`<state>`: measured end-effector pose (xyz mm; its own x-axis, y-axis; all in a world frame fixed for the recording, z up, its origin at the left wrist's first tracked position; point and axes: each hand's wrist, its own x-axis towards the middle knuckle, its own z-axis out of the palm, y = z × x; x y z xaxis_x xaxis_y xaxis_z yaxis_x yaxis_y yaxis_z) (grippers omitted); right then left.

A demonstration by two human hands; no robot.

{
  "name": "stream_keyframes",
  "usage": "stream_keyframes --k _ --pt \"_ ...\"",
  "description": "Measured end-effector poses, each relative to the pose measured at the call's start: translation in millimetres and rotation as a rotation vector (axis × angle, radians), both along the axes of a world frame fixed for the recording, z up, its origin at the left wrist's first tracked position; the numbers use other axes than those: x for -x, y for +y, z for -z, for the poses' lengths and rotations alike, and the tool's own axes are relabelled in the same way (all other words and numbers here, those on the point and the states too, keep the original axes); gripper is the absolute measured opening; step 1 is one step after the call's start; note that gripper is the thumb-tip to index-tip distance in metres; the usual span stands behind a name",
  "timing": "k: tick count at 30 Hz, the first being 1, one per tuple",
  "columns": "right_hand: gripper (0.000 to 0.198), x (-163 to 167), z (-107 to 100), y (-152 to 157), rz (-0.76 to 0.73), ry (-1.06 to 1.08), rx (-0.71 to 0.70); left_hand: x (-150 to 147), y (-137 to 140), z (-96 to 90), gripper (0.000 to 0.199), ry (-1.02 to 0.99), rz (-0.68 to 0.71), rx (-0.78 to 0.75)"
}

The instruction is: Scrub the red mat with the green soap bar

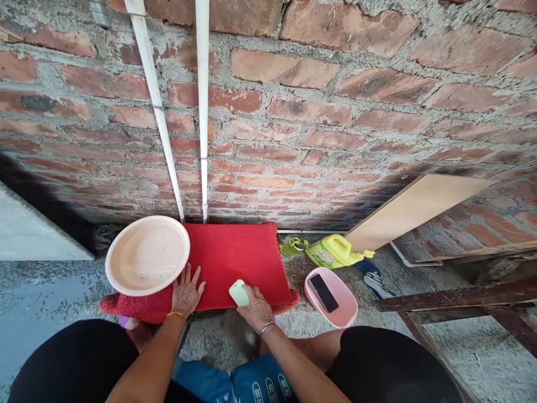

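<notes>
A red mat (239, 254) lies on the concrete floor against the brick wall. My left hand (187, 291) rests flat on the mat's near edge, fingers spread, just right of a large pale round basin (146, 254) that sits on the mat's left end. My right hand (255, 305) grips a pale green bar, likely soap (238, 292), and presses it on the mat's near edge.
A pink tub (342, 310) holding a dark phone (323, 293) sits right of the mat. Behind it lie a yellow jug (333, 252) on its side and a green cap (293, 246). A board (415, 207) leans at the right; two white pipes (203, 112) run down the wall.
</notes>
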<state>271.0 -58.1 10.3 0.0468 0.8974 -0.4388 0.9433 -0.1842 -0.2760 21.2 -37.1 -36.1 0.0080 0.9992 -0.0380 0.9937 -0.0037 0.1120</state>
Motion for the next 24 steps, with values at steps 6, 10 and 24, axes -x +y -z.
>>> stream_keyframes --k 6,10,24 --pt "0.062 -80 -29 11 0.288 -0.143 0.069 -1 0 0.2 0.054 -0.01 -0.007 0.015" --pt "0.062 -120 -48 17 0.364 -0.306 0.138 -1 -1 0.1 0.054 -0.008 -0.019 0.028" --pt "0.073 -88 -33 -5 -0.737 -0.146 0.241 0 -1 -0.5 0.056 -0.016 -0.015 0.044"
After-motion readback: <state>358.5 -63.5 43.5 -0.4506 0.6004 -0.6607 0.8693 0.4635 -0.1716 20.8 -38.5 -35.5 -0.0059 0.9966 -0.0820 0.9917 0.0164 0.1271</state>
